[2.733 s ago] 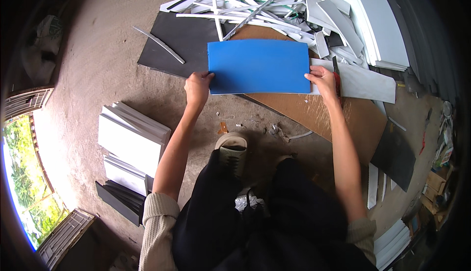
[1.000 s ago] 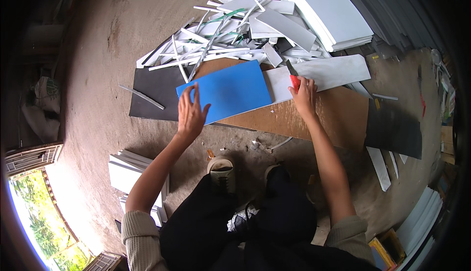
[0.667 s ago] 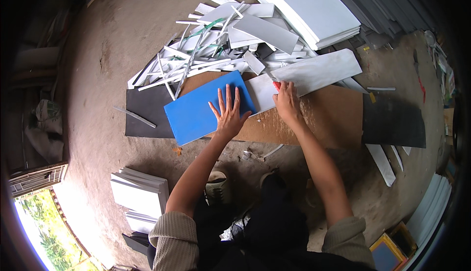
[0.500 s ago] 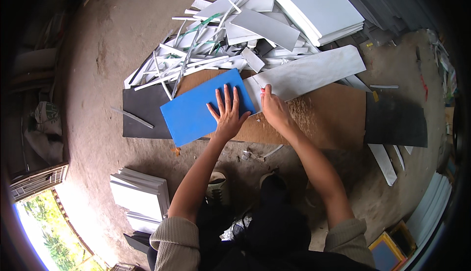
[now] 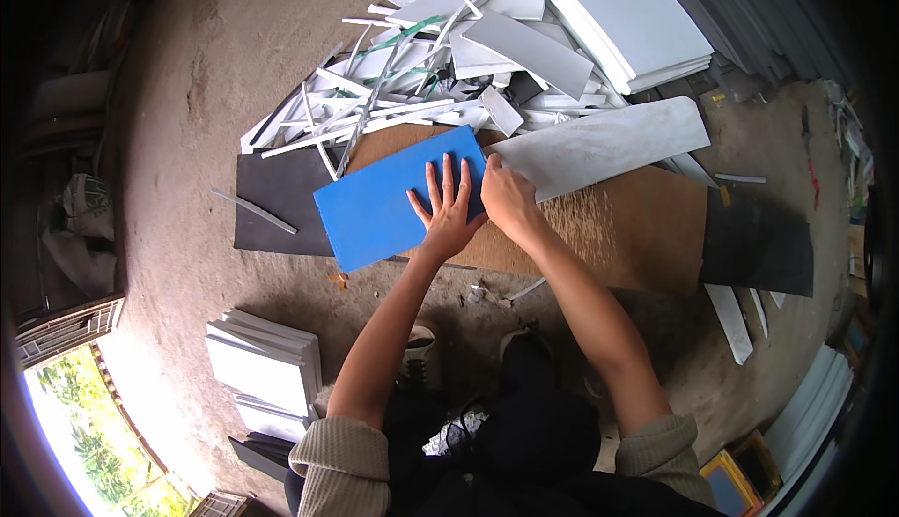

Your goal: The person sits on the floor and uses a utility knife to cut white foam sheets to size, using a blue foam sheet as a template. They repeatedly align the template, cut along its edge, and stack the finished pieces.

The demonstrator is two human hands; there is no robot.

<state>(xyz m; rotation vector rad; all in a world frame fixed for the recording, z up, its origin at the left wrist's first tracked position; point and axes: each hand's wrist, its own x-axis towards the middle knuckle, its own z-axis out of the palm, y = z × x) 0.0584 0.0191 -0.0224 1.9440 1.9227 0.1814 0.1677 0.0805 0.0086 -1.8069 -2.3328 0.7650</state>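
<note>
A blue rectangular panel [image 5: 379, 208] lies tilted on the ground, partly over a brown board [image 5: 618, 236] and a dark grey sheet [image 5: 276, 213]. My left hand [image 5: 448, 208] rests flat on the panel's right end with its fingers spread. Right beside it, my right hand [image 5: 508, 197] curls its fingers over the panel's right edge. A long pale grey sheet [image 5: 599, 147] lies just beyond my right hand on the brown board.
A pile of white and grey offcut strips [image 5: 412, 67] lies behind the panel. Stacked white sheets [image 5: 609, 21] are at the top right, a stack of white panels [image 5: 267, 367] at the lower left, and a black sheet [image 5: 758, 241] at the right. My shoes [image 5: 421, 358] are below the board.
The blue panel has turned and shifted left off the board's middle. My left hand moved from its left edge onto its right end, and my right hand came in next to it.
</note>
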